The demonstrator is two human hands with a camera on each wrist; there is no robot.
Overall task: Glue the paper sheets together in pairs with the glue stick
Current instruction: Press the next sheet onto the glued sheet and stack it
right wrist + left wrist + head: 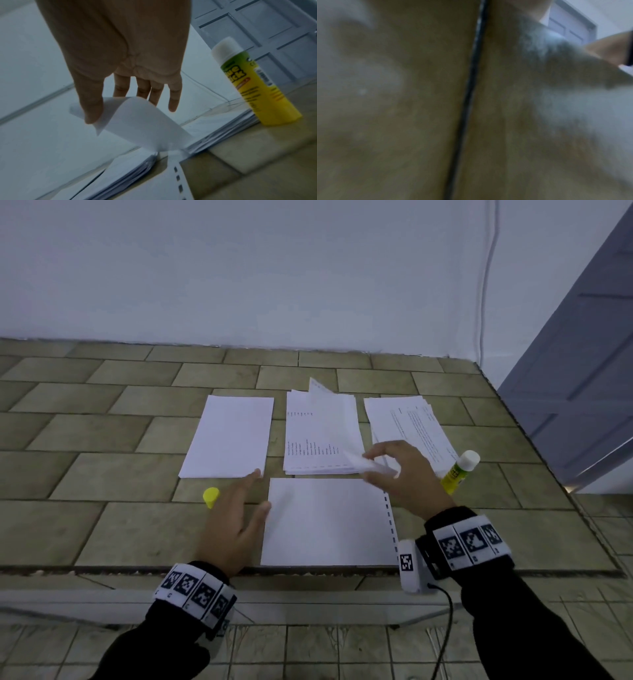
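A blank sheet point(325, 522) with a dashed right margin lies at the table's front edge. My left hand point(239, 508) rests flat beside it, fingers straight, thumb touching its left edge. Behind it lies the middle stack of printed sheets point(318, 433). My right hand point(400, 470) pinches the near right corner of that stack's top sheet point(137, 121) between thumb and fingers and curls it upward. The uncapped glue stick point(457, 472) point(257, 86) stands upright right of my right hand. Its yellow cap point(210, 496) lies left of my left hand. The left wrist view is a blur of tabletop.
A stack of blank sheets point(229, 436) lies at the back left and a printed stack point(411, 426) at the back right. The tile-patterned table point(102, 457) ends close to the right of the glue stick. A grey door point(582, 371) stands at the right.
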